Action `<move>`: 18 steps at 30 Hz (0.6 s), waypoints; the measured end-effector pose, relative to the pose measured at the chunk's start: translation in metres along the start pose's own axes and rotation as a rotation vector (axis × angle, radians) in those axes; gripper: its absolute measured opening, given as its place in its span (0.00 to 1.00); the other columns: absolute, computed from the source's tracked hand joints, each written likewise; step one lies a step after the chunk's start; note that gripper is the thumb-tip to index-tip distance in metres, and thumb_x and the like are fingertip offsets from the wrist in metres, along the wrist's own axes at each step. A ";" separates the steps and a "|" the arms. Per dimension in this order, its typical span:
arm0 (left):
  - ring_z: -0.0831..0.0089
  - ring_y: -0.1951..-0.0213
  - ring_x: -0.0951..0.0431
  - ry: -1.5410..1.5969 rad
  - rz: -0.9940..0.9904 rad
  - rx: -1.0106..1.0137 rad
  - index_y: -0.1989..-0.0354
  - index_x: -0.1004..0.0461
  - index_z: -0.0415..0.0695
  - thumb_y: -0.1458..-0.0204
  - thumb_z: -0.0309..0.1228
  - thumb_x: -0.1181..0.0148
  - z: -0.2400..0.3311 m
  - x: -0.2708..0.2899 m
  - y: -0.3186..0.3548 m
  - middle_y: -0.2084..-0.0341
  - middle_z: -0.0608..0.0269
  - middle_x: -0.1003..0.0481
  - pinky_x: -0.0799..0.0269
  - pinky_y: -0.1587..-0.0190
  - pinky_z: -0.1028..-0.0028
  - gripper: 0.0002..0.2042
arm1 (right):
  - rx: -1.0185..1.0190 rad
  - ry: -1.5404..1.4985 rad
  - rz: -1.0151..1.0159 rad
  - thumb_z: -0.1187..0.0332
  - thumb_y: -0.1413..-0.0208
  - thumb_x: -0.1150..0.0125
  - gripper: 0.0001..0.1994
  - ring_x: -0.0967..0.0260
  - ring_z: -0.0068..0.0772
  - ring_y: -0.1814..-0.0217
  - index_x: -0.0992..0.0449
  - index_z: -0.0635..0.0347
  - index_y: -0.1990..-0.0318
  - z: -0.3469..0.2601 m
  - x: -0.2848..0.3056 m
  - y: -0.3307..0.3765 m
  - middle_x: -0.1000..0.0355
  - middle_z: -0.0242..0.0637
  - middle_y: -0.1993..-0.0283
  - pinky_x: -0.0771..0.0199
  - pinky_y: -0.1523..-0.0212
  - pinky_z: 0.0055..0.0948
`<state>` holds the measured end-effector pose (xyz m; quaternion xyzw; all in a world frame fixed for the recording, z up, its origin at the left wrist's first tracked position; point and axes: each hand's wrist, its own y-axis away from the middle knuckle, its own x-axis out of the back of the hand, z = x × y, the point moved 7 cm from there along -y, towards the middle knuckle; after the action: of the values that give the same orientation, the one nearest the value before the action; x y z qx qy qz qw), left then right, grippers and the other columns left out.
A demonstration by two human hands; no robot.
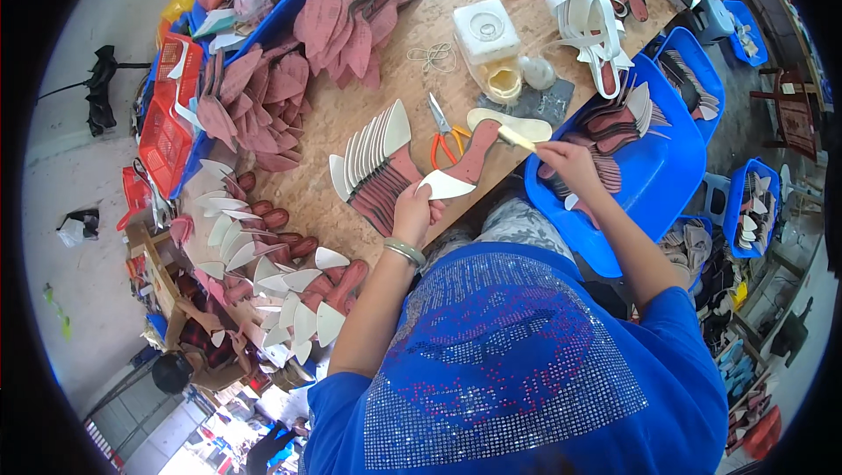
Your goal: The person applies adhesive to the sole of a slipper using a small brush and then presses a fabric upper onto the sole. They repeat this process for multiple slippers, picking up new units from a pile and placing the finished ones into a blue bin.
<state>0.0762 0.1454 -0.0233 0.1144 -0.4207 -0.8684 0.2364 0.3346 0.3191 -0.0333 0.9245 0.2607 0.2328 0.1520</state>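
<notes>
At a crowded wooden workbench, a person in a blue sequinned top brushes what is likely adhesive onto a shoe insole piece, dusty red with a cream tip, which lies at the bench's near edge just beside orange-handled scissors. The left hand is closed on the piece's pale pointed end, pinning it in place; the right hand pinches a small brush, whose bristles meet the piece's upper part. Fanned rows of finished pieces sit close to the left, and an open glue pot stands behind, near a white square container. The risks look ordinary but real: a loaded brush could smear beyond the piece onto the bench or the neighbouring stack, bonding parts together; the left fingers, so near the coated area, could pick up glue; and a slack grip might let the piece slide off the edge toward the blue bin below.
</notes>
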 end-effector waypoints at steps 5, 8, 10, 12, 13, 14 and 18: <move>0.82 0.87 0.35 -0.026 -0.021 0.029 0.59 0.29 0.36 0.44 0.30 0.58 -0.004 0.003 -0.006 0.83 0.66 0.30 0.42 0.85 0.81 0.13 | 0.072 -0.047 -0.231 0.64 0.49 0.38 0.11 0.31 0.16 0.69 0.20 0.57 0.59 0.001 -0.044 0.042 0.23 0.33 0.70 0.30 0.64 0.20; 0.82 0.87 0.35 -0.058 -0.028 0.019 0.59 0.29 0.36 0.44 0.30 0.58 0.000 0.002 -0.006 0.84 0.66 0.30 0.42 0.84 0.81 0.13 | 0.100 0.090 -0.167 0.64 0.50 0.37 0.12 0.25 0.26 0.67 0.21 0.58 0.59 0.001 -0.046 0.036 0.22 0.40 0.67 0.27 0.63 0.25; 0.83 0.87 0.36 -0.070 -0.024 0.019 0.58 0.29 0.36 0.44 0.30 0.58 -0.001 0.003 -0.007 0.84 0.66 0.30 0.42 0.84 0.82 0.13 | 0.140 0.088 -0.087 0.64 0.50 0.38 0.11 0.23 0.34 0.66 0.20 0.58 0.61 0.000 -0.041 0.025 0.23 0.43 0.67 0.26 0.64 0.29; 0.83 0.87 0.36 -0.079 -0.020 0.013 0.57 0.29 0.36 0.44 0.30 0.58 -0.001 0.003 -0.008 0.84 0.66 0.30 0.43 0.84 0.82 0.13 | 0.123 0.137 -0.020 0.64 0.50 0.38 0.11 0.23 0.36 0.67 0.20 0.58 0.62 0.003 -0.031 0.015 0.23 0.43 0.68 0.26 0.65 0.29; 0.83 0.87 0.36 -0.082 -0.018 0.007 0.57 0.29 0.36 0.44 0.30 0.58 0.000 0.003 -0.007 0.84 0.66 0.30 0.43 0.84 0.82 0.14 | 0.115 0.164 0.014 0.64 0.50 0.38 0.11 0.23 0.37 0.68 0.20 0.58 0.62 0.004 -0.025 0.009 0.23 0.44 0.68 0.26 0.65 0.30; 0.83 0.87 0.36 -0.084 -0.016 0.002 0.57 0.29 0.35 0.44 0.30 0.57 0.001 0.003 -0.007 0.84 0.66 0.30 0.43 0.84 0.82 0.14 | 0.092 0.165 0.044 0.64 0.51 0.39 0.10 0.24 0.40 0.68 0.20 0.57 0.63 0.006 -0.020 0.002 0.24 0.45 0.69 0.26 0.65 0.31; 0.84 0.87 0.37 -0.064 -0.008 -0.033 0.60 0.29 0.34 0.44 0.28 0.58 0.003 0.001 -0.006 0.82 0.65 0.29 0.43 0.86 0.83 0.12 | 0.080 0.356 0.067 0.63 0.50 0.41 0.12 0.24 0.37 0.72 0.20 0.58 0.61 0.011 -0.009 -0.028 0.24 0.45 0.71 0.25 0.66 0.32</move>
<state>0.0720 0.1501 -0.0262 0.0845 -0.4132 -0.8794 0.2210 0.3219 0.3350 -0.0572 0.8822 0.2615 0.3872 0.0589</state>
